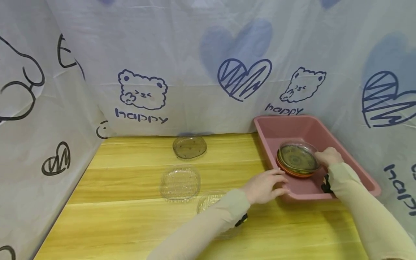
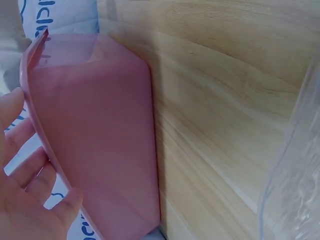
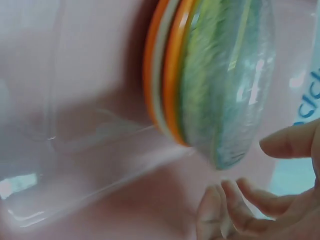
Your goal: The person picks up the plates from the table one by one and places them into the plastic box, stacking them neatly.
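Note:
A pink plastic basin (image 1: 289,126) sits at the right side of the table. Inside it is a stack of round dishes, with orange-rimmed plates (image 3: 181,75) below and a clear, greenish-looking dish (image 1: 297,157) on top. My right hand (image 1: 329,157) is at the right side of the stack; in the right wrist view its fingers (image 3: 255,200) are spread and apart from the dishes. With its fingers loosely extended, my left hand (image 1: 263,186) touches the basin's near-left rim (image 2: 37,117).
On the wooden table (image 1: 130,224) lie a dark transparent dish (image 1: 190,148) at the back and a clear ribbed dish (image 1: 180,183) in front of it. Another clear dish (image 1: 209,202) is partly hidden under my left forearm. A printed cloth (image 1: 195,90) hangs behind and beside the table.

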Motion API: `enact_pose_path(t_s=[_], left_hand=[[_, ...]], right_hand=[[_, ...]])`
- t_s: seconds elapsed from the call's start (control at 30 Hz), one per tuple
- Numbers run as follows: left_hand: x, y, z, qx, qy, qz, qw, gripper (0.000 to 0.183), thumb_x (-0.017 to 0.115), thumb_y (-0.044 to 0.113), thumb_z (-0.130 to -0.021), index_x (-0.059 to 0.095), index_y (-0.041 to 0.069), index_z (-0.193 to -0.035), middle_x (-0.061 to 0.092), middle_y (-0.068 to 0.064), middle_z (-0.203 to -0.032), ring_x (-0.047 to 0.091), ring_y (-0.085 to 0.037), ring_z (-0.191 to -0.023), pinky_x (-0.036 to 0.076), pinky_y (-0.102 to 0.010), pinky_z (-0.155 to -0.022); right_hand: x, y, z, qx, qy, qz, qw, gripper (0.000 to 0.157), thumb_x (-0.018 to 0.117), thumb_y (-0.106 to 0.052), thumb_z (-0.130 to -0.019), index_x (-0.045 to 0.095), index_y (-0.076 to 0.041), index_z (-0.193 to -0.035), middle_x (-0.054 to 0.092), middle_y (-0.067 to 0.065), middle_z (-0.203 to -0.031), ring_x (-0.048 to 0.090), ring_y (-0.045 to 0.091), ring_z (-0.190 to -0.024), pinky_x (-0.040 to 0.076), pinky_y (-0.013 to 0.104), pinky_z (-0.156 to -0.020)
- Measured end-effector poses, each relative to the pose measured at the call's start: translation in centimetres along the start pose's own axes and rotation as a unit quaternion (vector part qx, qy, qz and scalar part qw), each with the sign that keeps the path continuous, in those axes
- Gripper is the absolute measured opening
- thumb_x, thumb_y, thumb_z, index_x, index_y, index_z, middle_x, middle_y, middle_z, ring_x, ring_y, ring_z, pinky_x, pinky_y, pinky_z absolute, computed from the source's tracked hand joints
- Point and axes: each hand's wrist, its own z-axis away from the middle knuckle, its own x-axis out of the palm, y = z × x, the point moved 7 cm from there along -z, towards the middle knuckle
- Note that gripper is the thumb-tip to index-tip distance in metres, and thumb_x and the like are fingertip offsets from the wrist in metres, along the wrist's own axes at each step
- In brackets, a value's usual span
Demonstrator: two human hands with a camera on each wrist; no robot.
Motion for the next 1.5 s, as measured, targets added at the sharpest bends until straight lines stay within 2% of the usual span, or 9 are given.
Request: enact_pose_path(t_s=[0.13,0.23,0.3,0.43,0.7,0.9,1.2,1.3,1.5], left_hand=[[-0.8,-0.8,0.6,-0.002,0.016,0.021,0.9997,0.039,0.051,0.042,-0.105,0.063,0.022,-0.136,0.053,0.001,-0.15,0.053,-0.01,-0.137,0.043,-0.02,-0.114],[-1.7,-1.6,1.4,-0.016,0.023,0.039,0.9988,0.036,0.051,0.036,-0.106,0.061,0.02,-0.136,0.055,0.001,-0.148,0.056,-0.011,-0.133,0.045,-0.02,-0.113],[-2.2,-2.4,2.0,-0.03,0.022,0.05,0.998,0.035,0.051,0.033,-0.107,0.06,0.018,-0.137,0.056,0.001,-0.146,0.057,-0.012,-0.132,0.045,-0.021,-0.113],[-2.9,-4.1,3.5,-0.061,0.008,0.067,0.9958,0.036,0.052,0.031,-0.106,0.058,0.016,-0.138,0.058,0.0,-0.145,0.057,-0.015,-0.133,0.045,-0.026,-0.114],[-4.0,-8.0,7.0,-0.085,-0.025,0.076,0.9932,0.039,0.056,0.029,-0.104,0.056,0.014,-0.139,0.058,-0.004,-0.146,0.059,-0.022,-0.131,0.048,-0.033,-0.113],[-4.8,-10.2,9.6,-0.107,-0.061,0.091,0.9883,0.039,0.058,0.027,-0.103,0.057,0.01,-0.139,0.059,-0.007,-0.144,0.06,-0.026,-0.128,0.05,-0.037,-0.11],[-3.2,-11.7,11.7,-0.134,-0.131,0.072,0.9796,0.045,0.065,0.027,-0.099,0.056,0.009,-0.139,0.065,-0.013,-0.134,0.063,-0.026,-0.123,0.052,-0.037,-0.108],[-2.8,-12.1,12.1,-0.149,-0.144,0.063,0.9764,0.046,0.067,0.028,-0.098,0.056,0.01,-0.138,0.066,-0.012,-0.132,0.064,-0.025,-0.121,0.053,-0.037,-0.106],[-2.4,-12.8,12.6,-0.154,-0.156,0.042,0.9749,0.044,0.072,0.027,-0.094,0.06,0.01,-0.133,0.07,-0.007,-0.116,0.067,-0.019,-0.104,0.056,-0.031,-0.094]], right_hand=[[-0.6,-2.6,0.5,-0.039,0.066,0.0,0.997,0.043,0.043,-0.026,-0.092,0.065,0.011,-0.09,0.067,0.03,-0.089,0.064,0.046,-0.085,0.054,0.054,-0.075],[-0.6,-4.8,1.4,-0.067,0.091,-0.049,0.992,0.056,0.038,-0.026,-0.099,0.049,0.015,-0.136,0.052,0.039,-0.134,0.052,0.054,-0.119,0.047,0.065,-0.096],[-0.3,-6.2,2.0,-0.08,0.089,-0.096,0.988,0.059,0.035,-0.026,-0.101,0.039,0.012,-0.146,0.045,0.038,-0.143,0.048,0.052,-0.125,0.048,0.063,-0.098],[0.3,-9.5,3.4,-0.106,0.089,-0.151,0.979,0.054,0.035,-0.025,-0.104,0.043,0.008,-0.146,0.047,0.034,-0.142,0.054,0.042,-0.115,0.051,0.044,-0.082],[1.6,-16.3,6.8,-0.172,0.066,-0.258,0.948,0.043,0.044,-0.023,-0.106,0.051,0.003,-0.14,0.06,0.01,-0.12,0.056,-0.01,-0.084,0.051,0.009,-0.074],[3.9,-19.9,9.4,-0.208,-0.007,-0.335,0.919,0.035,0.046,-0.021,-0.106,0.052,-0.002,-0.135,0.06,-0.018,-0.103,0.062,0.0,-0.097,0.053,0.012,-0.085],[7.9,-22.3,11.8,-0.195,-0.12,-0.483,0.845,0.019,0.049,-0.012,-0.105,0.057,-0.013,-0.122,0.064,-0.009,-0.105,0.065,0.006,-0.098,0.056,0.018,-0.089],[9.7,-22.8,12.3,-0.183,-0.143,-0.502,0.833,0.022,0.047,-0.012,-0.105,0.056,-0.01,-0.126,0.065,-0.008,-0.105,0.066,0.007,-0.098,0.055,0.021,-0.091],[13.1,-22.8,12.5,-0.153,-0.177,-0.506,0.83,0.028,0.046,-0.011,-0.105,0.052,-0.005,-0.131,0.064,-0.006,-0.106,0.065,0.007,-0.097,0.056,0.021,-0.092]])
